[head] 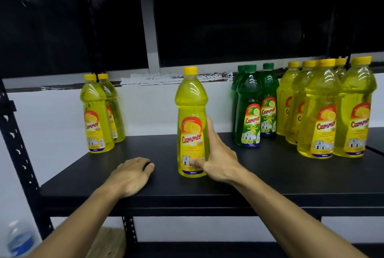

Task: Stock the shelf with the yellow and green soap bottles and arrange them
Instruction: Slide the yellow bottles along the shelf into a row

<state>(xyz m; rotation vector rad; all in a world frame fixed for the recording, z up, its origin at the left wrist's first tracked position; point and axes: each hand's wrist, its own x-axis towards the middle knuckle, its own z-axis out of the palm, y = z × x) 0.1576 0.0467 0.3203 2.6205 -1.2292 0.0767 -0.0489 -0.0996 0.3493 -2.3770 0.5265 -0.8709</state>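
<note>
Head view, nearest first:
Left hand (131, 176): palm down on the front of the black shelf (270, 183), fingers loosely bent, holding nothing.
Right hand (218, 158): wrapped round the lower part of the middle yellow bottle (191, 124), thumb across the label, fingers behind.
Middle yellow bottle: upright on the shelf, alone, well apart from the other groups.
Yellow cluster (324, 110): several yellow bottles standing close together at the right end.
Green bottles (254, 108): upright, just left of that cluster, toward the back.
Left pair (97, 114): two yellow bottles touching, one behind the other, near the white wall (52, 116).
</note>
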